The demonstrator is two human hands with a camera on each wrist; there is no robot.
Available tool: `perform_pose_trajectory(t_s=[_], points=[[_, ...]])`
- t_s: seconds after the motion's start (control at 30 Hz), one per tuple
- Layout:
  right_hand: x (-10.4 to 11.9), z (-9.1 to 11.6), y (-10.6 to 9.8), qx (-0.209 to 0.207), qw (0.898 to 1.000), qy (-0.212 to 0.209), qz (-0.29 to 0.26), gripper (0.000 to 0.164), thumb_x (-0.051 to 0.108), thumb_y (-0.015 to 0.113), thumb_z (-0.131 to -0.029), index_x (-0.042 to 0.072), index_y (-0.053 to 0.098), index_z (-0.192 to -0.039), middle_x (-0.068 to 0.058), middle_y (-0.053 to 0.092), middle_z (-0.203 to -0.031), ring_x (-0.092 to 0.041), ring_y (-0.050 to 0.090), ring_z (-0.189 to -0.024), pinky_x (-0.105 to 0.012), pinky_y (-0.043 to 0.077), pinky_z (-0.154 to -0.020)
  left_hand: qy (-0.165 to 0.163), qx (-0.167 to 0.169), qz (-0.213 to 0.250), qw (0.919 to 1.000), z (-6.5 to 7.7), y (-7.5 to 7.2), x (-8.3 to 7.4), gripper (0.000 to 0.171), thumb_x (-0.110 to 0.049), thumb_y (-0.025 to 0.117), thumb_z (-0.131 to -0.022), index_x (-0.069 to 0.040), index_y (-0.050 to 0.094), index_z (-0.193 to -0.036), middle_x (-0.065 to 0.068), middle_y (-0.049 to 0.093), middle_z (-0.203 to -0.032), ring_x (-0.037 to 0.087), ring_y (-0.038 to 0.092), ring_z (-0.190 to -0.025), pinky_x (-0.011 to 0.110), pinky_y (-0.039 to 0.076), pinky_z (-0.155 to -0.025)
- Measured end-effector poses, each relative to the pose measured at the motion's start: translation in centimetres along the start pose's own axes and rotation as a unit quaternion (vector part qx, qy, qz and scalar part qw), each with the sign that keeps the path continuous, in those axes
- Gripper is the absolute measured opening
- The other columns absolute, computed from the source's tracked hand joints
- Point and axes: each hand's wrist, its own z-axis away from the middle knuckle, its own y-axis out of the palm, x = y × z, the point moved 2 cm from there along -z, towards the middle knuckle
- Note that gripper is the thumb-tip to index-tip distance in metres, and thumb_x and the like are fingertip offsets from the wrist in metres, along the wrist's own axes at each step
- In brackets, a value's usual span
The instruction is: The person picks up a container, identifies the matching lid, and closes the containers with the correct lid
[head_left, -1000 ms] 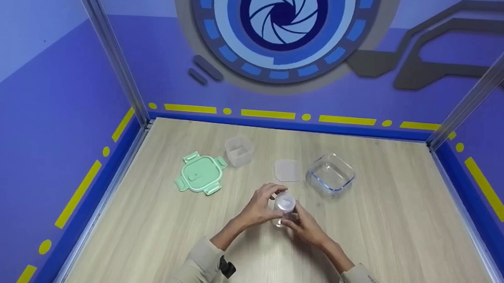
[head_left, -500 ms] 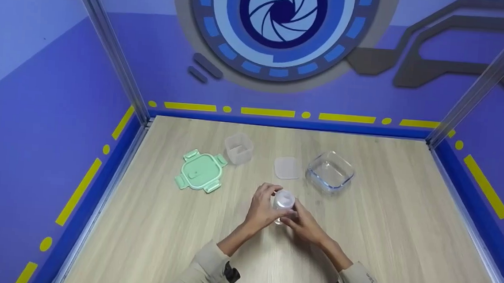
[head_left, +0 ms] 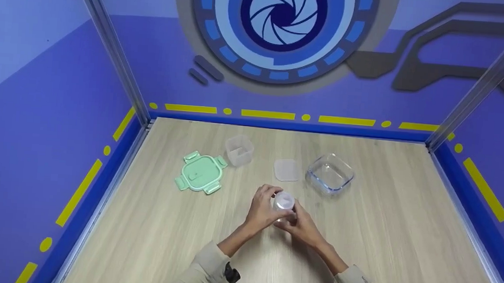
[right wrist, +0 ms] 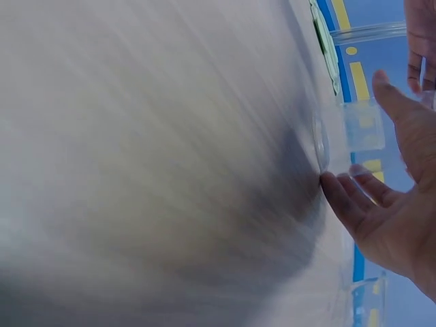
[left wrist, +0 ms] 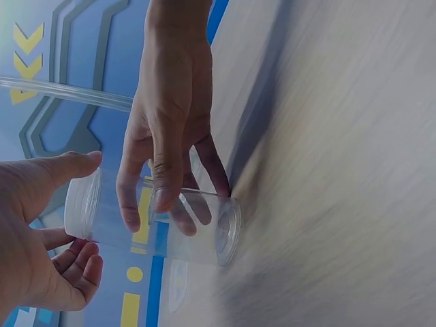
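Note:
A clear plastic jar stands upright near the middle of the table, capped by a translucent white lid. My left hand grips the lid, thumb on one side and fingers curled on the other, as the left wrist view shows. Lower down, my right hand holds the jar's body, thumb in front and fingers behind it. In the right wrist view the jar's base shows beside the right fingertips, close to the tabletop.
Behind the hands lie a green clip lid and a small square translucent lid. A translucent square cup and a square glass container stand farther back. Blue panels edge the wooden table.
My left hand has turned round the lid, its thumb coming across the jar's front. My right hand has shifted slightly left around the body. The other containers and lids have stayed put.

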Motion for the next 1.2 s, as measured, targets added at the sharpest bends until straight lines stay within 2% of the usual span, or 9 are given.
perform_pose_trajectory(t_s=[0.17, 0.33, 0.5, 0.67, 0.8, 1.07, 1.2], points=[[-0.1, -0.2, 0.4, -0.041, 0.999, -0.011, 0.025, 0.063, 0.019, 0.081, -0.088, 0.0, 0.052, -0.14, -0.017, 0.068, -0.131, -0.031, 0.066, -0.119, -0.045, 0.059, -0.095, 0.012, 0.005, 0.004, 0.9999, -0.2, -0.2, 0.2, 0.059, -0.033, 0.094, -0.069, -0.004, 0.072, -0.116, 0.009, 0.068, -0.111, 0.023, 0.062, -0.106, 0.036, 0.052, -0.092], [-0.2, -0.3, 0.2, -0.017, 1.0, 0.01, 0.007, 0.063, 0.02, 0.078, -0.09, 0.001, 0.049, -0.143, -0.018, 0.067, -0.131, -0.034, 0.067, -0.119, -0.045, 0.06, -0.091, 0.034, 0.028, 0.023, 0.9988, -0.6, -0.4, 0.8, 0.056, -0.029, 0.094, -0.07, -0.003, 0.074, -0.116, 0.009, 0.07, -0.112, 0.023, 0.061, -0.107, 0.033, 0.051, -0.09], [-0.3, -0.4, -0.2, 0.008, 1.0, 0.025, -0.006, 0.068, 0.019, 0.078, -0.091, 0.002, 0.044, -0.148, -0.019, 0.067, -0.131, -0.034, 0.069, -0.115, -0.044, 0.06, -0.09, 0.08, 0.074, 0.026, 0.9938, -1.4, -0.7, 1.6, 0.057, -0.029, 0.092, -0.074, -0.002, 0.073, -0.12, 0.008, 0.07, -0.114, 0.021, 0.061, -0.108, 0.029, 0.051, -0.089], [0.0, -0.3, -0.3, 0.015, 1.0, 0.016, 0.011, 0.067, 0.019, 0.077, -0.091, 0.0, 0.044, -0.147, -0.019, 0.067, -0.13, -0.034, 0.07, -0.113, -0.046, 0.061, -0.089, 0.114, 0.122, 0.024, 0.9857, -2.1, -1.1, 2.2, 0.054, -0.031, 0.09, -0.077, -0.005, 0.073, -0.121, 0.008, 0.07, -0.118, 0.022, 0.062, -0.112, 0.033, 0.052, -0.095], [0.2, -0.2, -0.2, 0.014, 0.999, 0.016, 0.027, 0.066, 0.019, 0.078, -0.091, 0.001, 0.045, -0.145, -0.018, 0.068, -0.129, -0.031, 0.07, -0.112, -0.047, 0.06, -0.09, 0.116, 0.141, 0.031, 0.9827, -2.3, -1.3, 2.5, 0.053, -0.032, 0.09, -0.078, -0.007, 0.074, -0.121, 0.008, 0.069, -0.119, 0.02, 0.061, -0.113, 0.032, 0.052, -0.096], [0.2, -0.1, -0.1, -0.006, 0.999, 0.01, 0.046, 0.069, 0.023, 0.079, -0.089, 0.0, 0.046, -0.146, -0.019, 0.067, -0.13, -0.032, 0.068, -0.116, -0.051, 0.058, -0.093, 0.106, 0.125, 0.021, 0.9862, -2.1, -1.0, 2.6, 0.059, -0.033, 0.091, -0.075, -0.004, 0.072, -0.123, 0.008, 0.07, -0.119, 0.018, 0.061, -0.105, 0.032, 0.054, -0.086], [-0.1, -0.1, 0.0, -0.012, 0.999, 0.01, 0.043, 0.066, 0.023, 0.079, -0.09, 0.0, 0.048, -0.144, -0.02, 0.068, -0.13, -0.034, 0.068, -0.117, -0.052, 0.058, -0.094, 0.106, 0.115, 0.008, 0.9877, -1.8, -0.9, 2.5, 0.062, -0.034, 0.09, -0.077, -0.003, 0.069, -0.127, 0.008, 0.07, -0.122, 0.02, 0.063, -0.11, 0.029, 0.053, -0.09]])
